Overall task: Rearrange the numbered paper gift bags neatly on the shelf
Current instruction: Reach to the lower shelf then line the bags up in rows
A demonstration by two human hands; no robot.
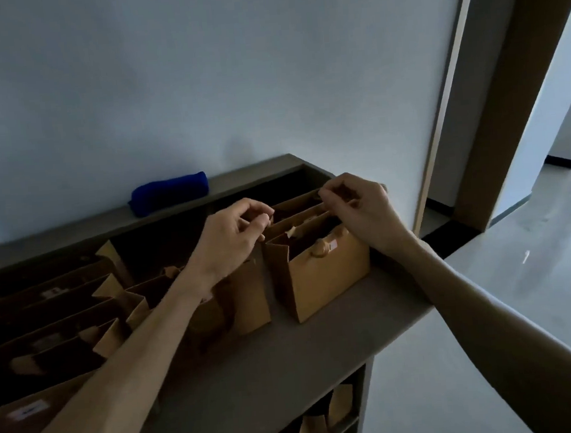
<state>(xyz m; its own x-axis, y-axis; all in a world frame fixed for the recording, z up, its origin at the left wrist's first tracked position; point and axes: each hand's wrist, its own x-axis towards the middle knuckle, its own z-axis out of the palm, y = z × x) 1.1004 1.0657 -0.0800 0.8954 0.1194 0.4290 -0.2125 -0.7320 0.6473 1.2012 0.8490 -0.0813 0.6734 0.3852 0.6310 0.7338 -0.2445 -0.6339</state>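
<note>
Head view: we have both arms stretched over the shelf, left hand and right hand each pinching a top corner of a rear brown paper bag, standing behind the front bag at the right end.

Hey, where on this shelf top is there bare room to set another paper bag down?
Bare grey shelf top lies along the front edge, before the small brown paper bags that the left hand and right hand pinch. The back ledge right of the blue rolled cloth is free too. The left side is packed with larger brown bags.
</note>
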